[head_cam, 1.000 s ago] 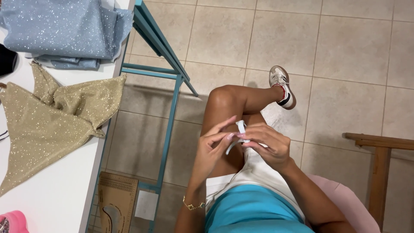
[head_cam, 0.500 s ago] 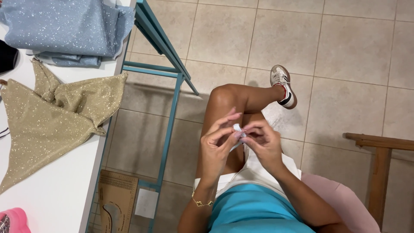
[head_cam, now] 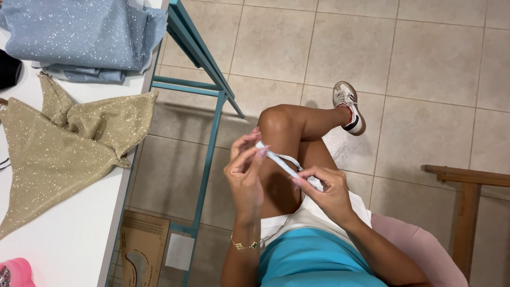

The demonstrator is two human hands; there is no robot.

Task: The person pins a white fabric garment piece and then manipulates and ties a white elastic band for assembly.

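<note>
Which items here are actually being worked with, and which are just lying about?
In use: white strip, stretched between left hand and right hand.
Lying about: gold fabric, blue fabric, pink object on table; wooden frame.

White table top (head_cam: 64, 239), left side, on teal metal frame (head_cam: 207, 133). On it: pale blue sparkly fabric (head_cam: 79, 32), folded, far end; gold glitter fabric (head_cam: 58, 143), triangular pc w/ knotted corner, mid, just near of the blue; black item (head_cam: 8, 69) at left edge, cut off; pink object (head_cam: 13, 273) at near-left corner, partly out of view. Floor: beige tiles (head_cam: 425, 64); brown cardboard pc (head_cam: 141, 247) under table, near end.
</note>
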